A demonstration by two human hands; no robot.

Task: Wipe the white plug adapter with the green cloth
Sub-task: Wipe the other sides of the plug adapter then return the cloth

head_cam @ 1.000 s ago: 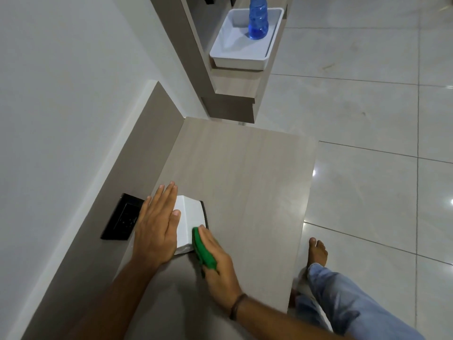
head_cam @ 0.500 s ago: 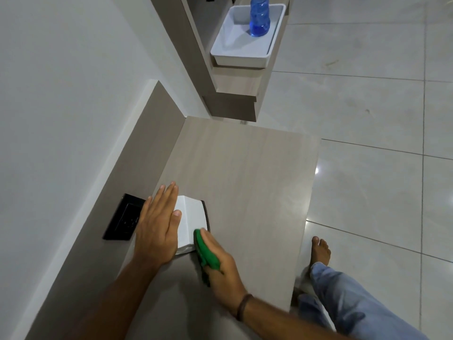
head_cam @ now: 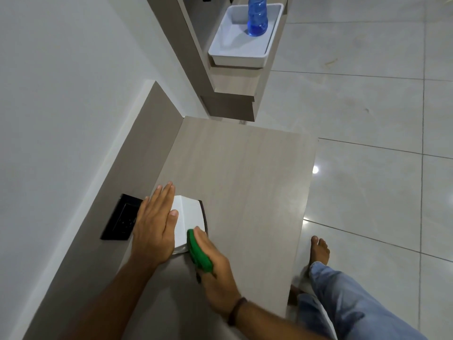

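The white plug adapter (head_cam: pixel 188 219), a boxy block with a dark right edge, stands on the wooden table (head_cam: pixel 245 182) near its left side. My left hand (head_cam: pixel 155 225) lies flat against the adapter's left face, fingers straight and together, steadying it. My right hand (head_cam: pixel 212 266) is closed around the bunched green cloth (head_cam: pixel 197 252) and presses it against the adapter's near right corner. The adapter's left side and base are hidden behind my hands.
A black wall socket (head_cam: pixel 121 218) sits in the wood panel just left of my left hand. Further back, a white tray (head_cam: pixel 241 54) on a shelf holds a blue bottle (head_cam: pixel 257 15). My leg in jeans (head_cam: pixel 348 298) and bare foot stand on the tiled floor to the right.
My right hand with the green cloth has slid slightly along the adapter's near right corner. The left hand and the adapter have stayed put.
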